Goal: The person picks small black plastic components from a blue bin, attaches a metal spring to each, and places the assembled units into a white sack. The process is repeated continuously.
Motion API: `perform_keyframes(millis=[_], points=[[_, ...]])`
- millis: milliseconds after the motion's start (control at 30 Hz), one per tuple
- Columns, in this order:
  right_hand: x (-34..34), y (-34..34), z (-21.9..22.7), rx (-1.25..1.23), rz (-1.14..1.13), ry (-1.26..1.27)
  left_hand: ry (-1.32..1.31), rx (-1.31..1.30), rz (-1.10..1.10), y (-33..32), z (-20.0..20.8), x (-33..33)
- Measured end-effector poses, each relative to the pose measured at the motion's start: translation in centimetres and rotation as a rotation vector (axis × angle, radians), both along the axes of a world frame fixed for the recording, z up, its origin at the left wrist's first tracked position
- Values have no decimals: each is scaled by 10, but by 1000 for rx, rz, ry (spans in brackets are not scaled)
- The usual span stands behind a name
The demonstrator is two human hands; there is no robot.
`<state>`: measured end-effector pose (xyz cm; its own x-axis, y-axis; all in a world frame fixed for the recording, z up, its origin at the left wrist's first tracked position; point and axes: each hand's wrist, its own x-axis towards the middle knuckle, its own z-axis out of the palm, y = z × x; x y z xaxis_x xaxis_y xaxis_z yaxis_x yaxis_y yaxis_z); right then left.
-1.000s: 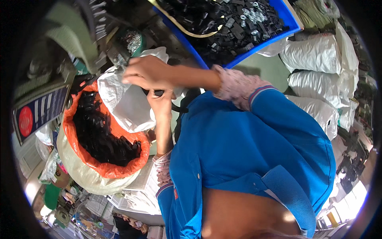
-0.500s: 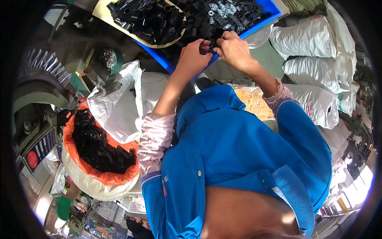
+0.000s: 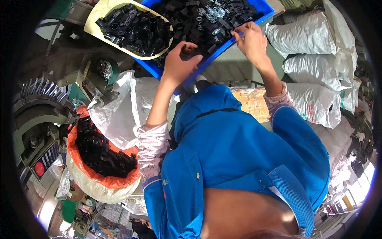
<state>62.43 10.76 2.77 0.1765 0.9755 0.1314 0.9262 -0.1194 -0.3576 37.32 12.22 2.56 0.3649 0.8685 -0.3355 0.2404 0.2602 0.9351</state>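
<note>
Your blue jacket (image 3: 254, 147) fills the lower centre of the view, with white sacks (image 3: 302, 38) stacked along your right. At your left stands an orange-lined sack (image 3: 123, 182) of black pieces, partly overlapped by a loose white bag (image 3: 115, 111). In front of you lies a blue bin (image 3: 223, 51), filled with black parts, with a pale yellow tray (image 3: 90, 24) of black tubular pieces resting across its left side. Your two forearms run forward from bent elbows, the left slanting up and to the right, the right slanting up and to the left, so that your hands stand apart at the near edge of the bin. Your left hand (image 3: 181, 63) is curved, its thumb opposed to bent fingers around a black part (image 3: 190, 52), just over the bin's near corner. Your right hand (image 3: 251, 42) lies at the right-hand wall, knuckles up, with thumb and forefinger drawn toward each other; you cannot tell here whether they pinch anything. Smallest are the silvery metal springs (image 3: 215, 14), loosely heaped on the black parts farther inside the bin, a few scattered nearer your right fingertips.
</note>
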Motion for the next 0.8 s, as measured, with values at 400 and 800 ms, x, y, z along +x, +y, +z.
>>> perform_keyframes(millis=[400, 800], points=[[6, 12, -20, 80, 20, 128, -763, -262, 388, -33, 16, -21], [-105, 1, 47, -229, 602, 1256, -966, -276, 613, -61, 17, -58]])
